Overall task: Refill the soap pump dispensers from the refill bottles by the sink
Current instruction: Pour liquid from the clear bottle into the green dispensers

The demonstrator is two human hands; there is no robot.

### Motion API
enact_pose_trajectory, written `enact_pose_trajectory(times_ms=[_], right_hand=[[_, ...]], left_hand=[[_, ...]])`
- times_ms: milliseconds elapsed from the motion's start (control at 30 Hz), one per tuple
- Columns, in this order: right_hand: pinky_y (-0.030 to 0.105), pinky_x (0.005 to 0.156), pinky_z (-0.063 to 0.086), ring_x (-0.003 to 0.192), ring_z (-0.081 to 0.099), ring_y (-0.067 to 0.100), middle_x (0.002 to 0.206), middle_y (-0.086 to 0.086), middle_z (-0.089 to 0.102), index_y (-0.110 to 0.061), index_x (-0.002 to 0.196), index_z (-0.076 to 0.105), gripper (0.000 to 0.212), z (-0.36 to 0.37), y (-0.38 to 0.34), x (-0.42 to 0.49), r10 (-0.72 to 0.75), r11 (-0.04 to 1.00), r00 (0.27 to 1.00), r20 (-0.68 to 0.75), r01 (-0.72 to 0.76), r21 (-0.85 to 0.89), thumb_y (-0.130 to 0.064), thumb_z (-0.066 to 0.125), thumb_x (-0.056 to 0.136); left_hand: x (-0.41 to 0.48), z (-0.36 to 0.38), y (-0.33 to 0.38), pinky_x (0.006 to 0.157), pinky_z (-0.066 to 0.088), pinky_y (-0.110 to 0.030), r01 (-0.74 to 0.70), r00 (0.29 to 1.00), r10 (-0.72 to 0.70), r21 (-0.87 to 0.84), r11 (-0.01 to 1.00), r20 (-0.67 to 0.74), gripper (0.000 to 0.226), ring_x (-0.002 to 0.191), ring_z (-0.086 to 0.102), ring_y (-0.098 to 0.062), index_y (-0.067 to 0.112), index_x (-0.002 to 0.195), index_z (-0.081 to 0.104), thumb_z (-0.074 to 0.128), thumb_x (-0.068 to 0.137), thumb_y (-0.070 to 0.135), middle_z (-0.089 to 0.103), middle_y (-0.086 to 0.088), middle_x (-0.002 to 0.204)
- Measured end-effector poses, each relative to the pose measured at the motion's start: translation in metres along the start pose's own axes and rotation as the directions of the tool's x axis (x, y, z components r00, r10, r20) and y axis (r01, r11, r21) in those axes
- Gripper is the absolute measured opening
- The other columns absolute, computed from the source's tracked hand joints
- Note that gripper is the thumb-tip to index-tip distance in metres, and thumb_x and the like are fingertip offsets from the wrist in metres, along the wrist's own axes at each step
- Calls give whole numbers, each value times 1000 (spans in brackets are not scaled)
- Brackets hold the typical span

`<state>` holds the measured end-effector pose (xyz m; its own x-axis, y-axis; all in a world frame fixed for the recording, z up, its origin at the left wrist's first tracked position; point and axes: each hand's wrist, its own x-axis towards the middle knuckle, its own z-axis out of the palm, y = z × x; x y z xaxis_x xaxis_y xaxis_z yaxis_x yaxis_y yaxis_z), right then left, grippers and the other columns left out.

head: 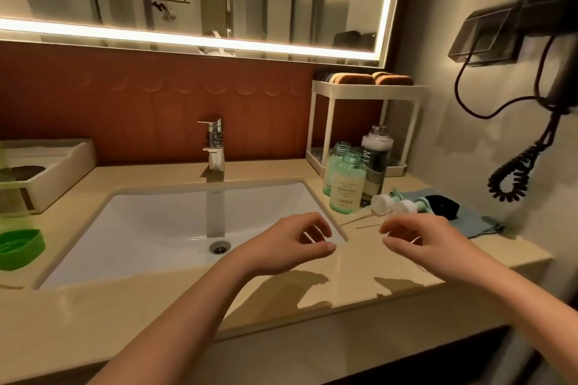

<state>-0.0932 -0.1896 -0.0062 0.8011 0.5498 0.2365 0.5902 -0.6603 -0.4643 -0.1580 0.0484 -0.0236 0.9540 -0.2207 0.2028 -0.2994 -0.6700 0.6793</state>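
Left hand [291, 244] over the sink's [156, 222] front-right corner, fingers loosely curled, empty | right hand [419, 237] just right of the sink, likewise loose, empty | beyond both hands, detached pump heads [382, 203] lying on the counter [359, 269] | behind them, right of the sink, uncapped green bottle [347, 187] labelled "VAPING", dark bottle [375, 162] lettered "MY".

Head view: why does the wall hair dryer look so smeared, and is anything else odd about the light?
In the head view the hair dryer is smeared by motion blur; the wide lens bends the mirror's light strip, which glares white; the left hand and right hand cast sharp shadows on the counter, nearer the camera.
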Motion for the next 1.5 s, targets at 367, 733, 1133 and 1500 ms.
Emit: enact_pose_trajectory(times_ms=[367,733,1133,1500], right_hand=[[30,81,53,86,59,5,92,-11,63,-25,96,66,11,-21,67,28,137,990,989,-53,-136,25,-27,59,89],[25,76,46,94,59,13,106,1,64,-17,112,61,27,-26,107,116,229,965,961,-156,-203,167,-30,62,88],[34,101,32,136,31,24,152,3,26,-25,146,19,88,-17,117,204,243,824,950,-198,-94,559,-37,72,78],[26,94,38,113,50,13,117,-6,55,-18,130,45,66,-5,122,226,208,709,959,-192,-12,705,-20,77,73]], left_hand=[[90,31,-12,91,50,-33,129,988,-140,-144,981,-69,32,104,56,-16,16,114,53,62,86,31,57,-3,118],[178,45,-26,104,36,-37,204,877,-333,-361,910,-346,91,131,34,-21,20,141,21,78,71,30,29,-5,146],[226,60,-41,104,38,-43,137,822,-337,-414,900,-460,98,127,39,-21,30,136,25,82,59,48,38,-3,143],[237,67,-45,88,37,-24,150,790,-321,-343,927,-523,88,121,42,-16,23,134,36,82,62,44,42,-1,136]])
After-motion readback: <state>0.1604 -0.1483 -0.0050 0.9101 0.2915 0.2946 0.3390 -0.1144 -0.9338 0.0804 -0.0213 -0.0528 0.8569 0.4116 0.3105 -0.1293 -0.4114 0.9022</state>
